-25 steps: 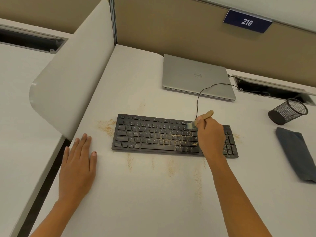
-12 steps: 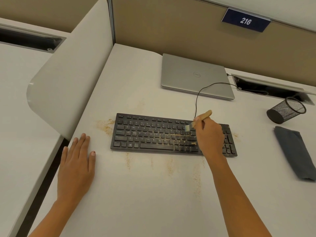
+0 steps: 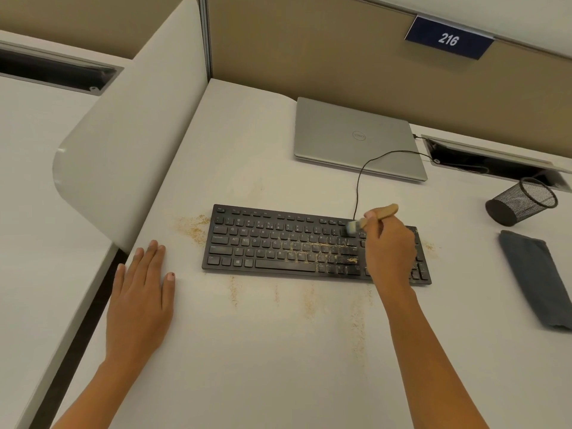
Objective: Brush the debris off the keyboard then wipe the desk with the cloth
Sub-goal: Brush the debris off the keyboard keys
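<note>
Where containers are concerned: one black mesh cup (image 3: 523, 201), right of and beyond the keyboard (image 3: 278, 243), lies tipped on its side, base toward the keyboard; only mesh shows through its mouth. One cable slot (image 3: 495, 162), beyond the keyboard's right end, takes in the black cable (image 3: 359, 181) from the keyboard's back edge.

Right hand (image 3: 390, 252): over the keyboard's right end, fingers curled tight round the brush (image 3: 382, 212), bristles on the upper keys.

Left hand (image 3: 139, 305): flat on the desk (image 3: 278, 382) left of the keyboard, fingers straight and close together.

Tan debris (image 3: 351, 260): on the right-hand keys, also on the desk left of and before the keyboard.

Grey cloth (image 3: 538, 280): folded, well right of the keyboard.

Against half a second ago, brush and right hand sit slightly nearer the keyboard's right end; left hand stays put.
</note>
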Demonstrator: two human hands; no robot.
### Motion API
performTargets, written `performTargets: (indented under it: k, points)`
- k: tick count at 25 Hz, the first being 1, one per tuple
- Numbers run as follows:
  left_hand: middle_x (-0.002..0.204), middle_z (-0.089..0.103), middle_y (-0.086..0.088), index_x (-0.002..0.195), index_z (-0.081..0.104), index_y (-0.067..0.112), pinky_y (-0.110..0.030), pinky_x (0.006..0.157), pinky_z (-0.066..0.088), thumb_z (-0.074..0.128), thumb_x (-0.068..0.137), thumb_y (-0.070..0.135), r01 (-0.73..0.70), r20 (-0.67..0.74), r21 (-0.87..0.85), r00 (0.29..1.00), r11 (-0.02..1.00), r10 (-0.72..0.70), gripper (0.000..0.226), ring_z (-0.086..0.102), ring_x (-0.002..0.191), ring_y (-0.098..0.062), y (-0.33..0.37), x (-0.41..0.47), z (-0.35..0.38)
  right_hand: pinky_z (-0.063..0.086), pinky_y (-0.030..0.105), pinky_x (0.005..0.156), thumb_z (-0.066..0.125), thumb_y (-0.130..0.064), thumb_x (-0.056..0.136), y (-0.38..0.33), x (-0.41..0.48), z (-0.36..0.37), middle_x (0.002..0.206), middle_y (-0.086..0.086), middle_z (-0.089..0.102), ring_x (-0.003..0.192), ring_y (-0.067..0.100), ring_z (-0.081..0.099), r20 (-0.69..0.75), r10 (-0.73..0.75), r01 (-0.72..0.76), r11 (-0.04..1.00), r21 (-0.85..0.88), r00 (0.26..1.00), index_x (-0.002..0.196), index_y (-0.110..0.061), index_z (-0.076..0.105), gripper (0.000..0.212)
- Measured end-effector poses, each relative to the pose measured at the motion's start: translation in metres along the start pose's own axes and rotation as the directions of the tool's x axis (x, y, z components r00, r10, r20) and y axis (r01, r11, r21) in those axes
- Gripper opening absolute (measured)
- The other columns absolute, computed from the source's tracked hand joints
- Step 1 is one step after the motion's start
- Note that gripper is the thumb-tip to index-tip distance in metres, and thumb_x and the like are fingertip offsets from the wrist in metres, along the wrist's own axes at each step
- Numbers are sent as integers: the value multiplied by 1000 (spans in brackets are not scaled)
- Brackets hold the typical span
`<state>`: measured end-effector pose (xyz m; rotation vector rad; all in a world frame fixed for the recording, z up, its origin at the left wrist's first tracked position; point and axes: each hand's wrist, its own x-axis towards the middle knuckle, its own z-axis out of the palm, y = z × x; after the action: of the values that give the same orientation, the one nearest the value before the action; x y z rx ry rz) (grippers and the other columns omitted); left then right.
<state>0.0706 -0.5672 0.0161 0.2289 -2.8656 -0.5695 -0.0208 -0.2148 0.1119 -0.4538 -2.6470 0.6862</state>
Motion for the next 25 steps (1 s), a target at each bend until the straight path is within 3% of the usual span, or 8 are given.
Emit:
performTargets:
  k: [2, 5, 9, 14, 16, 18, 22, 25]
  points:
    - [158, 33, -8, 152, 34, 7, -40, 123, 8, 22, 100, 39, -3, 1, -3, 1000, 1000, 3, 62, 22, 149, -22, -1, 0, -1, 27, 21, 47, 42, -30, 102, 0, -3, 1, 63, -2, 53, 54, 11, 46, 58, -20, 20, 1000, -1, 998, 90, -8, 65, 34]
    - [158, 33, -8, 152, 34, 6, -40, 123, 7, 22, 100, 39, -10, 4, -1, 1000, 1000, 10, 62, 23, 149, -23, 0, 0, -1, 33, 26, 52, 40, -31, 103, -1, -3, 0, 70, 2, 56, 62, 20, 53, -46, 1, -7, 992, -130, 999, 87, -7, 62, 35]
    - [158, 33, -8, 152, 35, 6, -37, 122, 6, 21, 100, 39, -4, -5, -3, 1000, 1000, 4, 63, 24, 149, -24, -1, 0, -2, 29, 19, 53, 45, -31, 102, -5, -11, 1, 74, -7, 57, 61, 4, 47, 135, -207, 194, 975, 104, 969, 94, -16, 65, 26]
    - [158, 33, -8, 151, 35, 6, -38, 122, 6, 21, 100, 40, -5, -6, -10, 1000, 1000, 5, 63, 23, 149, -23, 2, 0, 0, 35, 29, 55, 42, -27, 102, -5, -11, -1, 81, 6, 63, 76, 25, 57, -6, -195, 188, 956, -226, 981, 94, -8, 64, 30]
    - [158, 33, -8, 151, 35, 6, -38, 122, 6, 20, 100, 40, -7, -7, -3, 1000, 1000, 7, 63, 23, 149, -24, 0, -1, -1, 40, 31, 60, 43, -29, 102, -9, -13, 2, 85, 2, 64, 79, 22, 56, 87, -245, 251, 966, -61, 966, 99, -12, 65, 28]
    - [158, 33, -8, 151, 35, 6, -38, 122, 7, 21, 100, 40, -12, -9, -1, 1000, 1000, 12, 63, 24, 149, -24, 0, -1, -2, 39, 31, 61, 43, -33, 102, -10, -17, 5, 83, -2, 62, 78, 19, 55, 174, -201, 195, 979, 52, 964, 100, -14, 65, 29]
    - [158, 33, -8, 152, 35, 6, -39, 122, 8, 20, 100, 40, -5, -6, 0, 1000, 1000, 5, 63, 23, 149, -24, 1, 0, 0, 35, 30, 57, 42, -30, 102, -5, -13, 3, 80, 8, 63, 76, 25, 56, -3, -125, 123, 979, -164, 992, 93, -5, 64, 34]
    - [158, 33, -8, 152, 35, 6, -39, 122, 8, 20, 100, 40, -11, -4, 3, 1000, 1000, 11, 63, 24, 149, -24, -1, 0, -1, 36, 27, 53, 41, -30, 103, -12, -14, 3, 72, 4, 61, 64, 19, 54, 88, -115, 113, 993, 25, 989, 89, -9, 64, 34]
